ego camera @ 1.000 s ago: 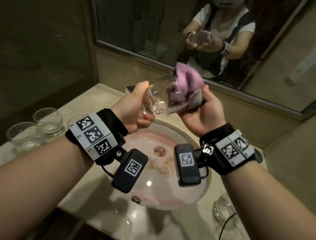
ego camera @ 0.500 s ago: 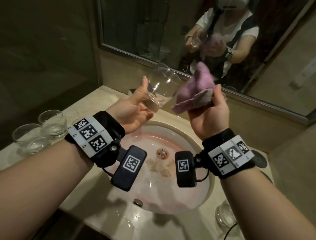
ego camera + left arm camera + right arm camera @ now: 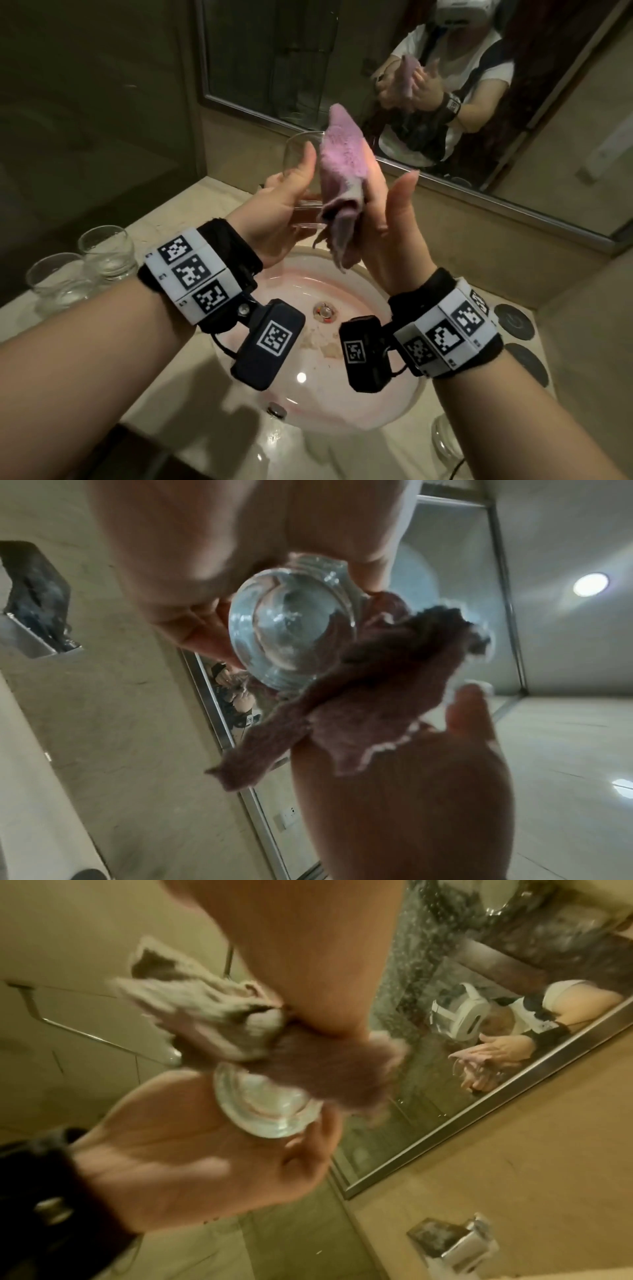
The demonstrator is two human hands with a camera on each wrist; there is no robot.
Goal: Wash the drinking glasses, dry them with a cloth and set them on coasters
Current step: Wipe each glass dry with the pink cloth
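My left hand (image 3: 284, 205) grips a clear drinking glass (image 3: 296, 150) near its base and holds it mouth up above the sink. The glass's thick bottom (image 3: 291, 631) faces the left wrist camera, fingers and thumb curled round it. A pink cloth (image 3: 342, 161) lies along the straight fingers of my right hand (image 3: 387, 233), which presses it against the glass's right side. The right thumb stands apart from the cloth. In the right wrist view the cloth (image 3: 240, 1020) is bunched above the glass (image 3: 267, 1110). Two dark round coasters (image 3: 513, 322) lie on the counter at right.
Two more glasses (image 3: 106, 250) stand on the counter at left, and another glass (image 3: 445, 442) stands at the lower right. The round sink basin (image 3: 342, 411) with its drain (image 3: 323, 310) lies below my hands. A mirror (image 3: 274, 68) covers the wall behind.
The cloth has come out of the glass's mouth and now lies against its outside. My left hand turned the glass from tilted to upright, and the right hand's fingers straightened.
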